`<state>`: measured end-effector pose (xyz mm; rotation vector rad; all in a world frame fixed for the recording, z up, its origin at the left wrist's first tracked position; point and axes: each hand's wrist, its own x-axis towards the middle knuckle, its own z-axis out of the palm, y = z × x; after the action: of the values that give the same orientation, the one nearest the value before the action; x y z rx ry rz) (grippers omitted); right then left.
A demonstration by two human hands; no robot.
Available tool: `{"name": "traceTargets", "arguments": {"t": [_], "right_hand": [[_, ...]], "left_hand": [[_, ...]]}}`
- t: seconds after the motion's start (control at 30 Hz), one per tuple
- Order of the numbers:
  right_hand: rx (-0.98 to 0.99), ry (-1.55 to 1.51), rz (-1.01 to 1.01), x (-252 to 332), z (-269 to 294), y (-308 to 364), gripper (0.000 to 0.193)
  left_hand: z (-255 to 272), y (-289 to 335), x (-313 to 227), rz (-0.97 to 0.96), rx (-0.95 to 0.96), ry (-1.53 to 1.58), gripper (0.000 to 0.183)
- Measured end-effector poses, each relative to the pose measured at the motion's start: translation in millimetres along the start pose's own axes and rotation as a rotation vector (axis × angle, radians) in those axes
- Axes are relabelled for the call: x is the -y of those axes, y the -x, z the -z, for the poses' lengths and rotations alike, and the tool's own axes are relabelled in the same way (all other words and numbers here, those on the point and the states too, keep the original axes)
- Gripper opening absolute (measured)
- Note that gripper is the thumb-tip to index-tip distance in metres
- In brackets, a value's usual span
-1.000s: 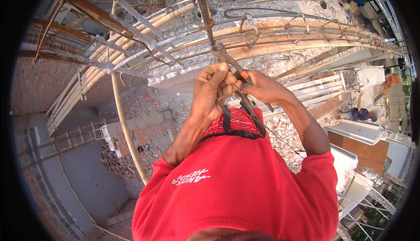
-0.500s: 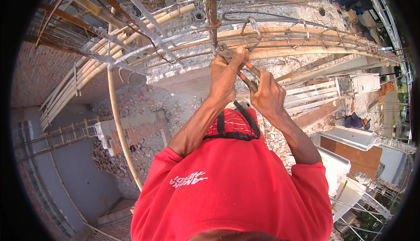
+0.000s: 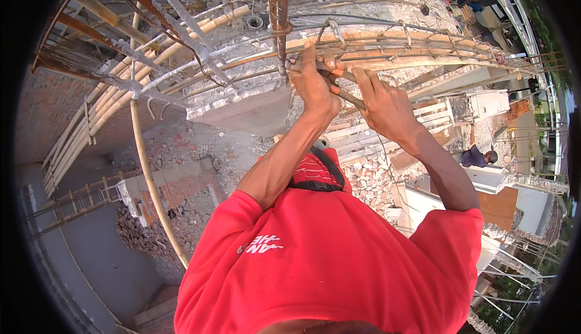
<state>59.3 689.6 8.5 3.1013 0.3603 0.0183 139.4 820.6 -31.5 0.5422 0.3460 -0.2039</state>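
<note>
My right hand [image 3: 390,105] is closed round the handles of a pair of pincers [image 3: 350,97], steel with orange patches on the handles. The tool's jaws point left, toward the foot of a rusty upright bar [image 3: 281,25], and are mostly hidden behind my left hand [image 3: 316,87]. That hand is bent round the joint where the upright meets the long reinforcing bars [image 3: 387,51], one finger stretched upward along the steel. What its other fingers grip is hidden. Square wire stirrups [image 3: 333,31] ring the bars right of my hands.
Bamboo poles [image 3: 151,182] and a pale-splashed metal frame [image 3: 200,46] stand on the left. Below lie broken bricks [image 3: 372,182] and a concrete ledge [image 3: 242,110]. A timber board [image 3: 417,61] runs behind the bars. Another person [image 3: 476,156] is far down at the right.
My right hand has shifted right and its arm has swung outward, with the pincers' handles lying flatter. My left hand has turned, a finger now pointing up. The whole view has shifted slightly.
</note>
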Motion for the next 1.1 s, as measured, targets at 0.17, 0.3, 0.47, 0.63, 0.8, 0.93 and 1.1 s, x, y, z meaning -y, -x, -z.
{"name": "traceTargets", "arguments": {"t": [0.17,0.3,0.47,0.63,0.8,0.93,1.1], "right_hand": [[-0.049,-0.248,0.109,-8,-9,22,0.077],[0.112,-0.332,-0.035,-16,-8,30,0.079],[0.309,-1.265,-0.375,13,-51,17,0.074],[0.278,-1.295,-0.378,32,-95,19,0.043],[-0.087,-1.125,-0.345,62,-122,19,0.022],[-0.260,-1.014,-0.248,68,-133,13,0.020],[-0.476,-0.357,-0.405,46,-102,29,0.036]], "left_hand": [[12,1,-7,0.124,0.101,0.078,0.026],[28,-8,-3,0.133,0.225,0.046,0.032],[59,-31,-5,0.284,0.718,0.267,0.039],[71,-33,-4,0.156,0.761,0.090,0.031],[64,-10,1,-0.052,0.155,-0.313,0.018],[44,5,1,-0.216,0.028,-0.368,0.017],[19,16,0,0.064,-0.040,-0.172,0.029]]}}
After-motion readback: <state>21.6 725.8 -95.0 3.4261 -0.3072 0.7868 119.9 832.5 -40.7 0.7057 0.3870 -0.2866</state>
